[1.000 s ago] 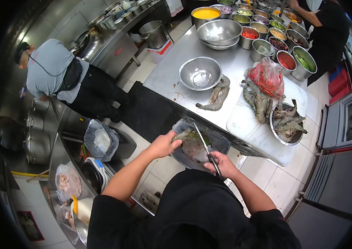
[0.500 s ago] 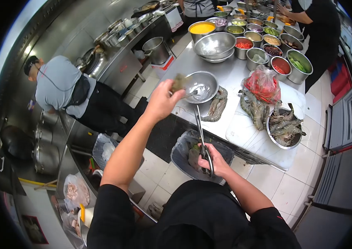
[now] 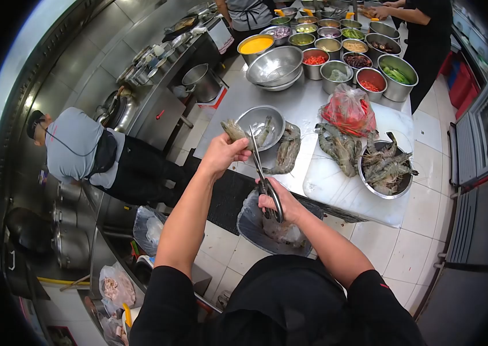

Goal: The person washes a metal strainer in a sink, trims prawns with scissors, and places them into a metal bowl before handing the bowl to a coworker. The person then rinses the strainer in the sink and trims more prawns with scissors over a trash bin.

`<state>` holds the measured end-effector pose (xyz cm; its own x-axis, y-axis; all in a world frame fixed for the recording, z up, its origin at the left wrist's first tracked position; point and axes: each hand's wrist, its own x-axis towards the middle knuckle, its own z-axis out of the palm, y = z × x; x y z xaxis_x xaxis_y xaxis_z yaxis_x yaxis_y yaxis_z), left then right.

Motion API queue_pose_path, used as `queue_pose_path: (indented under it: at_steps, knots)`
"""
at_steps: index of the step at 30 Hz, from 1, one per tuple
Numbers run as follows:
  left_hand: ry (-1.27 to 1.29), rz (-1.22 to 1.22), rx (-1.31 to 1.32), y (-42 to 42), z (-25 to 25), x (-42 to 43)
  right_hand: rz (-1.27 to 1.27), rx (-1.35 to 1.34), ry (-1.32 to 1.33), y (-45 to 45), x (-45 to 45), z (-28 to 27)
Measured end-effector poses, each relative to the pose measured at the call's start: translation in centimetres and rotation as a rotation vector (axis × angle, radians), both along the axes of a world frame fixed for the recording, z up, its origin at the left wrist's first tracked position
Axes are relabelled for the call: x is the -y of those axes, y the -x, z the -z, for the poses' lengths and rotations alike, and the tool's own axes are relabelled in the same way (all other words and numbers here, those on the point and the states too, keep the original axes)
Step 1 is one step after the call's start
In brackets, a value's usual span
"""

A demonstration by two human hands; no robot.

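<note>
My left hand (image 3: 227,153) grips a grey raw shrimp (image 3: 233,130) at the near left rim of a steel bowl (image 3: 275,114). My right hand (image 3: 281,200) is wrapped round the black handles of a pair of scissors (image 3: 258,158). Their blades point up beside the left fingertips; whether they touch the shrimp I cannot tell. Another shrimp-like piece (image 3: 265,131) shows inside the bowl. Right of it, several whole shrimp (image 3: 288,151) lie on the steel table. More shrimp (image 3: 339,151) rest on a white board (image 3: 327,187), and others fill a second steel bowl (image 3: 386,195).
A lined bin (image 3: 250,222) stands below my hands at the table edge. A bag of red contents (image 3: 347,112) sits on the board. Stacked bowls (image 3: 274,66) and several ingredient pots (image 3: 398,78) occupy the far table. A co-worker (image 3: 80,144) bends at the left; others stand at the back.
My left hand has come down and turned, still with a shrimp. My right hand has raised the scissors beside it. A shrimp-like piece now shows in the bowl. The whole view has shifted slightly.
</note>
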<state>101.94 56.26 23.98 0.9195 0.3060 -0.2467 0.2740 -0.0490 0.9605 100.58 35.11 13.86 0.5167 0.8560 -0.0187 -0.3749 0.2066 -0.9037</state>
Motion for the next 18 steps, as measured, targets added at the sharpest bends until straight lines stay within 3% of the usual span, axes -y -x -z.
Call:
queue_pose_path:
  at_steps: [9,13,18]
  knots:
    - [-0.097,0.002,-0.085,-4.5,1.0,-1.8,0.115,-0.101,0.285,-2.6,-2.0,-0.2]
    - [-0.189,-0.018,-0.131,-6.1,1.6,-2.5,0.189,-0.254,0.244,-3.5,-3.4,-1.0]
    - [-0.4,-0.015,-0.188,-7.2,2.5,-3.7,0.159,-0.213,0.232,-5.7,-3.7,0.2]
